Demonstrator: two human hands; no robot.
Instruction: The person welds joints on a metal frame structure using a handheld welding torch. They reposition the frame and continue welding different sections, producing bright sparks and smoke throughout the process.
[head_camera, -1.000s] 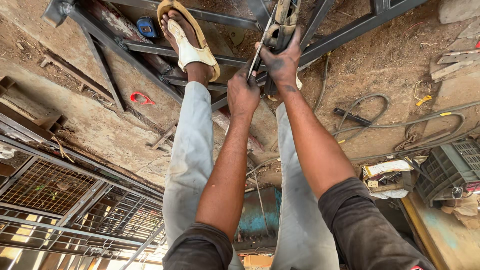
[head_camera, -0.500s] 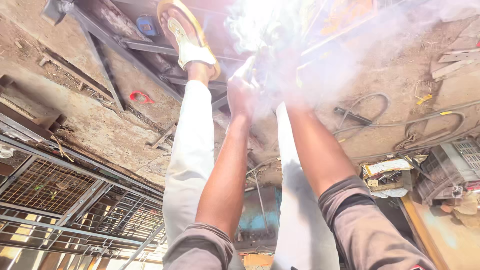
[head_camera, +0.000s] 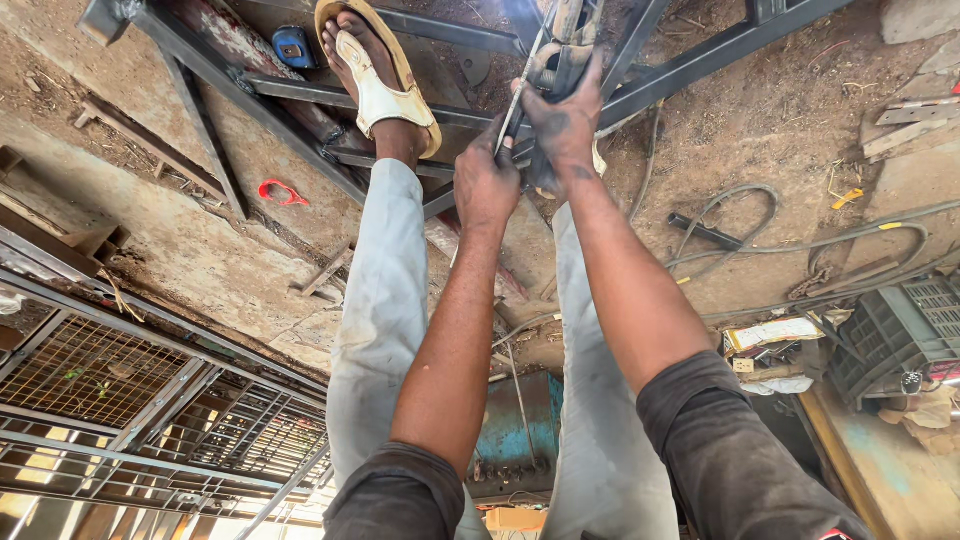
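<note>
I see right hand (head_camera: 562, 120) clamped round worn electrode holder (head_camera: 562, 45); left hand (head_camera: 487, 180) fingers pinching thin welding rod (head_camera: 520, 90). Dark angular steel frame (head_camera: 700, 55) beneath, dusty ground.

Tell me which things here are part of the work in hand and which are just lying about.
In hand:
- left hand on a thin welding rod
- right hand gripping the electrode holder
- dark steel frame, pinned by a sandalled foot

Lying about:
- red clip
- blue tape measure
- grey cables
- mesh grilles
</note>
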